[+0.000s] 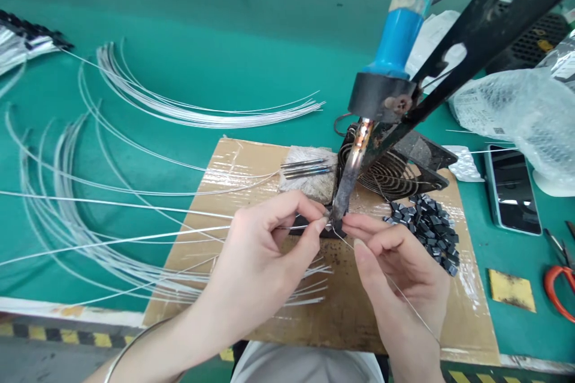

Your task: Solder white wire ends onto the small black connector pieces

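Observation:
My left hand is closed in a pinch on a thin white wire, its fingertips just left of the soldering iron's dark tip. The blue-handled soldering iron is held at a slant by a black metal bracket. My right hand is closed around a fine strand of solder wire, which runs from the iron's tip down across the palm. Its fingertips are just right of the tip. Fingers and iron hide the exact joint. A dark block lies below the tip.
Under the hands lies brown cardboard. White wires fan out leftward. A fan, small black pieces, a phone, a yellow sponge and orange-handled pliers are to the right.

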`<act>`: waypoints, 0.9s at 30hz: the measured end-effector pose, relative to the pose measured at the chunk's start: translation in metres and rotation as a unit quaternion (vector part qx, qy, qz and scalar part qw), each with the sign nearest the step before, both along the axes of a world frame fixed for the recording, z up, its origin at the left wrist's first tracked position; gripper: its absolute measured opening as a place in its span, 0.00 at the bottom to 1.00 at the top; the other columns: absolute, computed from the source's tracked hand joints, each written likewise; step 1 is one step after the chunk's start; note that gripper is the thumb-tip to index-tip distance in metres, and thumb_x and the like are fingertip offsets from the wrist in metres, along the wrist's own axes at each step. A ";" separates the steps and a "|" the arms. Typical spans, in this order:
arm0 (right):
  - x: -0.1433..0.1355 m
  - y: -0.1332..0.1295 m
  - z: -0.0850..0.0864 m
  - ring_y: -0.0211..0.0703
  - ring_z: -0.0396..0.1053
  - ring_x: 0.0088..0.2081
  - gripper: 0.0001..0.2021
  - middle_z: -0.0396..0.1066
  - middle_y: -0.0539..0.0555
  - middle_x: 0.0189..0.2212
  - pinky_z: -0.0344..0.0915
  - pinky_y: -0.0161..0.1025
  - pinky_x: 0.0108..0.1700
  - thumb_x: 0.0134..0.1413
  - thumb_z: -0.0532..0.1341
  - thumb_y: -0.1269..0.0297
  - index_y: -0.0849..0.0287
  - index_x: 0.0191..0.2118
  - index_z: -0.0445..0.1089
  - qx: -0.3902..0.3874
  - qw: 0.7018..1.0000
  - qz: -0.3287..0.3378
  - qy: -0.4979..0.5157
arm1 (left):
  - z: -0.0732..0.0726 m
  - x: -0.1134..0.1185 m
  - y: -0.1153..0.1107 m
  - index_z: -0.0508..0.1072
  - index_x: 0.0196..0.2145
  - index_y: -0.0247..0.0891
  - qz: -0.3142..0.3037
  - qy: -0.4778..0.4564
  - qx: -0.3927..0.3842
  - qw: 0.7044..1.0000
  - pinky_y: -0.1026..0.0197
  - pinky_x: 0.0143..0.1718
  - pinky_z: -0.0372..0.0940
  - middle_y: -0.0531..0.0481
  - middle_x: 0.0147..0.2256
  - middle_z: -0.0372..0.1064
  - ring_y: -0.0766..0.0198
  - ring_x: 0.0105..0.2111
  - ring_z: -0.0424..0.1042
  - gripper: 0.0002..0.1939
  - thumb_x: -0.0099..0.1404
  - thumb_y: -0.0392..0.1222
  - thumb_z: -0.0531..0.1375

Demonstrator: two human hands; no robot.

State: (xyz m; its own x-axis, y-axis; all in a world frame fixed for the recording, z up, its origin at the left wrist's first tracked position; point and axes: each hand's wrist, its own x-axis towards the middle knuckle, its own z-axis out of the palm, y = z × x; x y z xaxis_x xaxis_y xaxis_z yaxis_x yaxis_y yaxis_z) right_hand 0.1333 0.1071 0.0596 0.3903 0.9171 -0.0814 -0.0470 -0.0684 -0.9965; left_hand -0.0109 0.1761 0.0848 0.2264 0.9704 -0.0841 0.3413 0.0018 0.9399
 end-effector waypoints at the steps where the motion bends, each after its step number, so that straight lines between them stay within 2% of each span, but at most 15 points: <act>1: 0.000 0.000 0.000 0.46 0.82 0.49 0.09 0.82 0.54 0.49 0.79 0.43 0.54 0.63 0.67 0.68 0.54 0.31 0.71 0.003 1.000 0.002 -0.002 | 0.000 0.000 0.000 0.76 0.29 0.40 0.000 0.005 0.003 1.000 0.64 0.25 0.62 0.52 0.30 0.79 0.66 0.27 0.72 0.07 0.64 0.37 0.60; 4: 0.000 0.000 0.000 0.46 0.82 0.49 0.09 0.83 0.53 0.49 0.79 0.43 0.54 0.64 0.66 0.68 0.54 0.31 0.70 0.006 1.000 0.005 -0.007 | -0.002 -0.001 -0.001 0.76 0.29 0.40 0.000 0.011 0.009 1.000 0.64 0.24 0.61 0.51 0.31 0.80 0.65 0.27 0.73 0.07 0.64 0.38 0.60; 9: -0.001 0.000 0.000 0.44 0.82 0.48 0.09 0.83 0.53 0.48 0.78 0.42 0.54 0.64 0.66 0.68 0.54 0.31 0.70 0.001 1.000 -0.003 0.002 | -0.003 0.000 -0.001 0.76 0.30 0.40 -0.004 -0.012 0.004 1.000 0.66 0.30 0.68 0.53 0.31 0.80 0.66 0.29 0.75 0.07 0.65 0.35 0.60; 12: -0.002 0.000 0.000 0.44 0.82 0.48 0.09 0.83 0.52 0.48 0.78 0.42 0.54 0.64 0.67 0.67 0.53 0.31 0.70 -0.002 1.000 -0.006 0.001 | -0.003 0.001 -0.001 0.76 0.30 0.40 -0.008 -0.014 0.002 1.000 0.66 0.30 0.68 0.53 0.31 0.80 0.66 0.30 0.75 0.07 0.65 0.35 0.60; 23: -0.003 0.001 0.001 0.42 0.82 0.46 0.09 0.83 0.52 0.47 0.78 0.40 0.54 0.62 0.68 0.68 0.53 0.30 0.70 -0.008 1.000 -0.018 0.012 | -0.002 0.000 -0.002 0.76 0.30 0.40 -0.010 0.001 0.006 1.000 0.64 0.27 0.64 0.54 0.29 0.78 0.65 0.30 0.74 0.07 0.66 0.36 0.59; 27: -0.003 0.001 0.002 0.41 0.82 0.46 0.09 0.83 0.50 0.46 0.78 0.36 0.52 0.62 0.68 0.67 0.53 0.30 0.71 -0.002 1.000 -0.019 0.006 | -0.002 -0.001 -0.003 0.77 0.30 0.40 -0.008 0.006 0.019 1.000 0.65 0.25 0.63 0.53 0.31 0.80 0.66 0.29 0.74 0.07 0.65 0.37 0.59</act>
